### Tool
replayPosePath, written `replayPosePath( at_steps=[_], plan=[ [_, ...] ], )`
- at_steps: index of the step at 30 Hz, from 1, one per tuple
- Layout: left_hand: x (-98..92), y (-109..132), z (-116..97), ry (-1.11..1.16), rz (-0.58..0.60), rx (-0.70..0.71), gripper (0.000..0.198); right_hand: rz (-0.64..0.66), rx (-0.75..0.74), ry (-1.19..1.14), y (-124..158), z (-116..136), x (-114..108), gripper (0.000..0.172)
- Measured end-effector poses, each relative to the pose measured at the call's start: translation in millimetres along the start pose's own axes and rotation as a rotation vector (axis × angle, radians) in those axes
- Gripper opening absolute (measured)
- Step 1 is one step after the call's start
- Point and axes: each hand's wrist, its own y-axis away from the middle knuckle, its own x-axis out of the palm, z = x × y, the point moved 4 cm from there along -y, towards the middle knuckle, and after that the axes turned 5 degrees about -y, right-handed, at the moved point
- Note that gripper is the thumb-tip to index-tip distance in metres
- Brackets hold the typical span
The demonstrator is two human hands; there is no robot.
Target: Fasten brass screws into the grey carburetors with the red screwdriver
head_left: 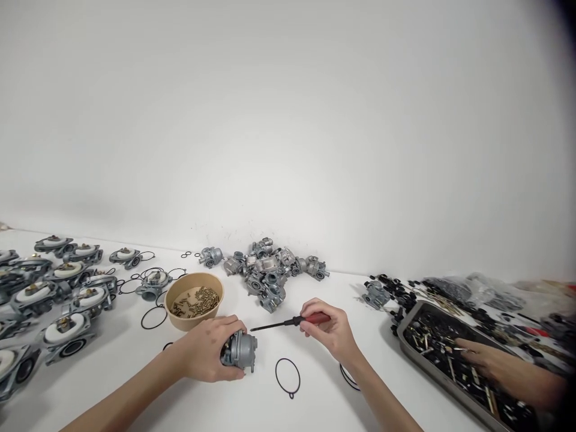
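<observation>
At lower centre, we see the left hand [209, 351], fingers wrapped around a grey carburettor [245, 351], and the right hand [328, 327], fingers pinching a red-handled screwdriver [290, 322].

Carburetor [245, 351] looks like cast metal, dull grey and mostly matt, pretty smooth on the rounded end. Screwdriver [310, 319] has a glossy red plastic handle — shaft's dark metal. Tan bowl [191, 282] seems to be matt paper, and the screws [204, 300] are brassy metal with some glint. Thin black ring [291, 395] looks rubbery. Tray [432, 366] is dull grey metal, plastic bags [483, 291] crinkly and shiny. Surface [324, 408] is smooth white — wall [288, 120] just plain matt.
</observation>
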Motion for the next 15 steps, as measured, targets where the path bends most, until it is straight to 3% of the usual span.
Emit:
replayPosePath(
  at_steps=[10, 15],
  plan=[
    [-0.8, -0.9, -0.7, 0.003, 0.022, -0.007, 0.051, -0.029, -0.03, -0.019, 6.7, 3.6, 8.2, 0.016],
    [-3.1, -2.7, -1.8, 0.043, 0.047, 0.002, 0.053, -0.001, -0.116, -0.053, 6.7, 7.6, 9.8, 0.008]
  ],
)
